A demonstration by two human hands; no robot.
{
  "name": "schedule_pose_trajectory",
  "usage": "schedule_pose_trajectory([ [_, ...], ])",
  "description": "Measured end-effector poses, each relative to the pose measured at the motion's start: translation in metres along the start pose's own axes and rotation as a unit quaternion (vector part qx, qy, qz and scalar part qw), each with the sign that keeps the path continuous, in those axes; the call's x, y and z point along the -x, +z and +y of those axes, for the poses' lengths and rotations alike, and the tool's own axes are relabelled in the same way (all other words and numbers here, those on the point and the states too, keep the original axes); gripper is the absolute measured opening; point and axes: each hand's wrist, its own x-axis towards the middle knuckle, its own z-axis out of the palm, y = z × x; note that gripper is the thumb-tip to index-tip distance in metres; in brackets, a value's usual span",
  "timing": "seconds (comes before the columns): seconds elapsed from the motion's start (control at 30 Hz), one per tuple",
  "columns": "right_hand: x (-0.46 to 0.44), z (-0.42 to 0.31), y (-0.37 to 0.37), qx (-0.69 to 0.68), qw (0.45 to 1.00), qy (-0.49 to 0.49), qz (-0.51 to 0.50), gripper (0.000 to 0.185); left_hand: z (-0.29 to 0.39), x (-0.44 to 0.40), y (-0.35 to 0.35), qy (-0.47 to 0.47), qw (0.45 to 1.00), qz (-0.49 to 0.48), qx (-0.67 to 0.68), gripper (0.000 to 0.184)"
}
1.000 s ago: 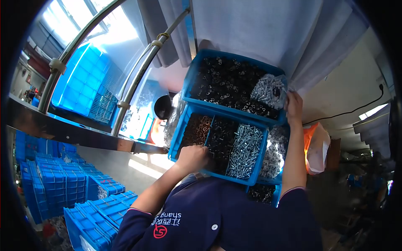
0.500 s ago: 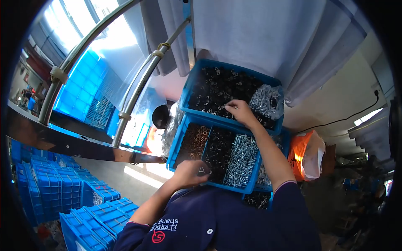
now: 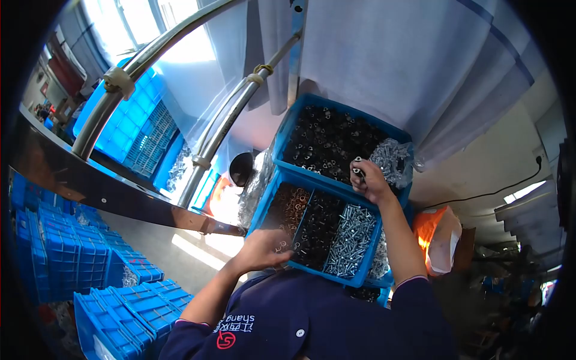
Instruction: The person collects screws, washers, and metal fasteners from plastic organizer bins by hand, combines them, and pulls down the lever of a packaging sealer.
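My left hand point(image 3: 265, 249) is over the near left corner of the divided blue bin point(image 3: 360, 277), its fingers curled round small metal rings. That bin has compartments of copper-coloured rings point(image 3: 297, 207), small black parts point(image 3: 318, 231) and silver screws point(image 3: 351, 240). My right hand point(image 3: 369, 181) is at the near edge of the upper blue bin point(image 3: 294, 114), fingers closed on black parts with light metal ends. Similar black parts point(image 3: 330, 135) fill this bin, and a clear plastic bag of silver pieces point(image 3: 391, 159) lies at its right end.
A metal frame point(image 3: 222, 129) with tubes rises at the left. Blue crates point(image 3: 66, 255) are stacked at the lower left. A dark round cup point(image 3: 241, 169) stands left of the bins. An orange and white bag point(image 3: 437, 240) and a black cable point(image 3: 480, 195) are at the right.
My right hand has gone from the upper bin's right end into its black parts, then nearer its front edge, now holding some. My left hand has turned, showing rings in its fingers. The view has shifted.
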Motion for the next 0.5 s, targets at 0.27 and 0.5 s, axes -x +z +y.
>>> schedule_pose_trajectory([
  [0.27,0.07,0.081,0.088,-0.362,0.929,-0.003,0.075,0.036,0.072,-0.082,0.0,0.179,0.969,-0.077,-0.148,0.02],
  [0.5,0.079,0.139,0.092,-0.44,0.892,-0.105,0.022,0.032,0.058,-0.116,0.052,0.214,0.933,-0.2,-0.209,0.026],
])
